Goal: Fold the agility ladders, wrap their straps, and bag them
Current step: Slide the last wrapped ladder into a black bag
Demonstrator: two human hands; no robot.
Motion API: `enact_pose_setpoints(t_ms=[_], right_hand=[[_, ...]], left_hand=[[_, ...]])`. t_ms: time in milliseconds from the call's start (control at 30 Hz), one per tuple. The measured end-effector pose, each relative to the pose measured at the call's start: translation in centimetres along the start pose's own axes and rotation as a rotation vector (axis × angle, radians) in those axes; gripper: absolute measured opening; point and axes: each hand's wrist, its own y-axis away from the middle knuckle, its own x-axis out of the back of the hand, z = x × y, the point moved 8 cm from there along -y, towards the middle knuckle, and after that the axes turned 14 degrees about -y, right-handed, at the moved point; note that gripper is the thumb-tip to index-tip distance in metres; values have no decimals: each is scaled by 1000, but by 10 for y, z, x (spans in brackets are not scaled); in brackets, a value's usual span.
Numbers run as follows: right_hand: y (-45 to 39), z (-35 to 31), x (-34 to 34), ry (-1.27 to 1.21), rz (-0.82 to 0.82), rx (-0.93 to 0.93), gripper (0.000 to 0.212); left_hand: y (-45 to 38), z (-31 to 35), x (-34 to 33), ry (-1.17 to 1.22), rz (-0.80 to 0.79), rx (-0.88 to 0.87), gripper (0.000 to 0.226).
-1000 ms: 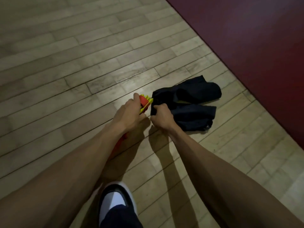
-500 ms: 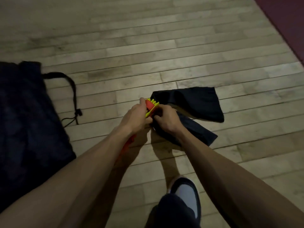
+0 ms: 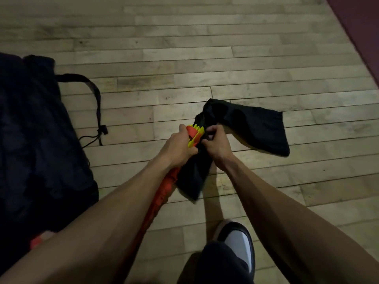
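Nearest you, your black-and-white shoe point(image 3: 239, 245) stands on the wooden floor point(image 3: 184, 64), and no brand, label or writing can be read on anything here. Above it, your left hand point(image 3: 178, 146) has its grip closed around the folded agility ladder point(image 3: 195, 133), yellow rung ends up and orange straps trailing down under your forearm, while your right hand point(image 3: 215, 143) pinches the mouth of the small black bag point(image 3: 252, 128) just beside the rungs. A large dark bag point(image 3: 30, 140) with a drawstring cord point(image 3: 96, 107) lies on the floor at left, and a dark red floor area point(image 3: 361, 27) fills the far right corner.
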Motion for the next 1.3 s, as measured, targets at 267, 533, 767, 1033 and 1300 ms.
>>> enact_pose_setpoints(t_ms=[267, 533, 767, 1033, 1300], right_hand=[[19, -30, -35, 272, -40, 337, 34], [53, 17, -63, 930, -473, 344, 87], [51, 9, -68, 960, -328, 421, 27], [47, 6, -68, 530, -344, 157, 35], [41, 7, -54, 102, -56, 73, 27]], left_hand=[[3, -44, 32, 19, 96, 86, 51], [23, -45, 16, 25, 4, 92, 51], [53, -75, 1, 132, -17, 202, 56], [97, -102, -22, 407, 29, 300, 53], [108, -128, -8, 639, 88, 341, 26]])
